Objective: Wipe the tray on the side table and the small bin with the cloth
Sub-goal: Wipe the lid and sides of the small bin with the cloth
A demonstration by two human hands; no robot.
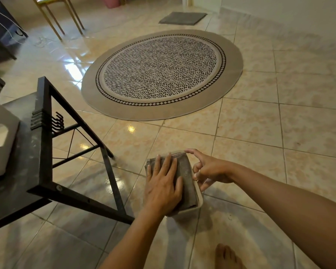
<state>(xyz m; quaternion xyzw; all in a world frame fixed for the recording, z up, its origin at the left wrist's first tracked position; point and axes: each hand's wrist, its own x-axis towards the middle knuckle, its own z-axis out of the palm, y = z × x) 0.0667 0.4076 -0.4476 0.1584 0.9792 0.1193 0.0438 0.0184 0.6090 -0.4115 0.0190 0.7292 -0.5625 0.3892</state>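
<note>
Left hand [161,185] pressed flat, fingers spread, on a folded grey cloth [184,177], not gripping. Cloth soft and nubby, draped over the top of the small bin [199,199], hiding most of it. Right hand [208,170] half open at the bin's right rim, index finger out to the far corner, holding nothing. Bin pale, smooth, round-cornered, on glossy tiled floor [279,133]. Left: black-framed side table [43,171] carrying a pale tray [0,140] with a cut-out handle.

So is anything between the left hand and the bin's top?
Only the cloth: the left hand presses it flat on the small bin. The right hand touches the bin's rim beside it.
</note>
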